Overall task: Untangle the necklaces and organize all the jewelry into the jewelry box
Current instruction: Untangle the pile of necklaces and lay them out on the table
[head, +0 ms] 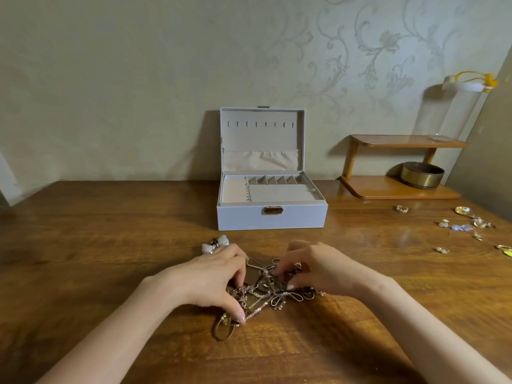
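Note:
A tangle of thin gold and silver necklaces (pixel 267 292) lies on the wooden table near its front. My left hand (pixel 213 278) covers its left side with fingers curled into the chains. My right hand (pixel 313 268) pinches chains on its right side. A white jewelry box (pixel 273 217) stands open behind the pile, its lid upright and its beige compartments bare. A pale bow-shaped piece (pixel 216 243) lies just beyond my left hand. A ring-shaped piece (pixel 223 329) sticks out of the pile toward me.
Several small earrings and brooches (pixel 468 225) are scattered at the table's right. A wooden two-level shelf (pixel 399 167) at the back right holds a round brass tin (pixel 422 174). A patterned wall closes the back.

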`<state>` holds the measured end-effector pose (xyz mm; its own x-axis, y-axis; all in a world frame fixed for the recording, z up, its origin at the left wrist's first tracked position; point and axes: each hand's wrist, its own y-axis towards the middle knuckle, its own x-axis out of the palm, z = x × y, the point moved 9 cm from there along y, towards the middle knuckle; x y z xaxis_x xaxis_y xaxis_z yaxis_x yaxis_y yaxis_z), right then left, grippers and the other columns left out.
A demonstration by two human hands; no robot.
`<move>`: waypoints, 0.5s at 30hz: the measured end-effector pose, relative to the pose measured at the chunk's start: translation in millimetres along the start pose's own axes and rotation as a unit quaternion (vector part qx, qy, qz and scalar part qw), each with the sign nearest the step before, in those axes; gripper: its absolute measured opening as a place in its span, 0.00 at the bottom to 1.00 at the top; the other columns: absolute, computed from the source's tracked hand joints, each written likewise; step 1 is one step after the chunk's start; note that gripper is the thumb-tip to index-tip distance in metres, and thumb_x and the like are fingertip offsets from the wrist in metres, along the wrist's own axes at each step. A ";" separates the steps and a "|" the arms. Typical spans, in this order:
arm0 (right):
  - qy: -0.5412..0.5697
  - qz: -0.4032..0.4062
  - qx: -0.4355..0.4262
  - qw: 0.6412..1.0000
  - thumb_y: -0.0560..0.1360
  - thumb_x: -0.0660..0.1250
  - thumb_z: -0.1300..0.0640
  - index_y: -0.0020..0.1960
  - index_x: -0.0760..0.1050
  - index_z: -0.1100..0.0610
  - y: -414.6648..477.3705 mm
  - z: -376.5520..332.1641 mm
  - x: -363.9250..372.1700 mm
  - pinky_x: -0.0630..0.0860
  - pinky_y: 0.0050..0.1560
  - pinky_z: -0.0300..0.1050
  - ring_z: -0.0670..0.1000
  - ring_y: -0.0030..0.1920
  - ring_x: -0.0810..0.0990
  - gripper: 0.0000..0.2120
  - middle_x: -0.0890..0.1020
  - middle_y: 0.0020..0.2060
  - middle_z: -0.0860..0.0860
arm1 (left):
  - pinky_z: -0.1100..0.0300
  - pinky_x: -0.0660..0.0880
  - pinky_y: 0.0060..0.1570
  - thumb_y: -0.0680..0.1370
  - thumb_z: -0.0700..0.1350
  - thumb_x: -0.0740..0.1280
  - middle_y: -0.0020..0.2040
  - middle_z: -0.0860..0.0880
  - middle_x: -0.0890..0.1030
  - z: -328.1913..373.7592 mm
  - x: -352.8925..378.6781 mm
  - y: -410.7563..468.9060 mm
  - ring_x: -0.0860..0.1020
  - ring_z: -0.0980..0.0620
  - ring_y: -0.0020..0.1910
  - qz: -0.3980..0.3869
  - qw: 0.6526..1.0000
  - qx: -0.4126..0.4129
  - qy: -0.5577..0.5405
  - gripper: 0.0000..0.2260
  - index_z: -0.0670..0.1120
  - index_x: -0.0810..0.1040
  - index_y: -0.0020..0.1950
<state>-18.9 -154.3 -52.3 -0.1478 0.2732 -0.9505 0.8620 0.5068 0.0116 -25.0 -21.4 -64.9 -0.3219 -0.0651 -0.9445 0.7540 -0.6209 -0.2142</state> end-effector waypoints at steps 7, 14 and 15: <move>-0.101 -0.020 0.027 0.994 0.70 0.68 0.36 0.71 0.63 0.37 -0.4 -2.8 6.9 0.73 0.52 0.46 0.51 0.53 0.75 0.32 0.69 0.58 0.45 | 0.61 0.59 0.65 0.66 0.60 0.74 0.61 0.58 0.59 14.2 0.6 0.4 0.59 0.59 0.61 0.003 0.999 0.028 0.021 0.36 0.66 0.58 0.69; -0.091 -0.043 0.029 0.995 0.68 0.72 0.42 0.71 0.60 0.37 -6.2 2.3 -0.3 0.66 0.46 0.41 0.44 0.50 0.68 0.36 0.68 0.59 0.43 | 0.56 0.60 0.68 0.63 0.65 0.72 0.58 0.57 0.59 -5.3 0.1 -2.2 0.58 0.57 0.64 -0.003 0.996 -0.039 0.079 0.33 0.54 0.64 0.61; -0.083 -0.049 0.028 0.995 0.67 0.73 0.43 0.70 0.61 0.37 -8.3 2.7 -1.5 0.66 0.47 0.41 0.44 0.51 0.68 0.35 0.69 0.59 0.42 | 0.56 0.61 0.67 0.63 0.65 0.72 0.57 0.56 0.59 -5.8 0.0 -2.9 0.58 0.57 0.62 -0.005 0.995 -0.046 0.085 0.33 0.53 0.64 0.60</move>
<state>-24.5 -161.1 -51.8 -0.1538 0.0840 -0.9845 0.8741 0.4761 -0.0960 -23.9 -15.1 -65.7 -0.2347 0.0788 -0.9689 0.8024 -0.5469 -0.2388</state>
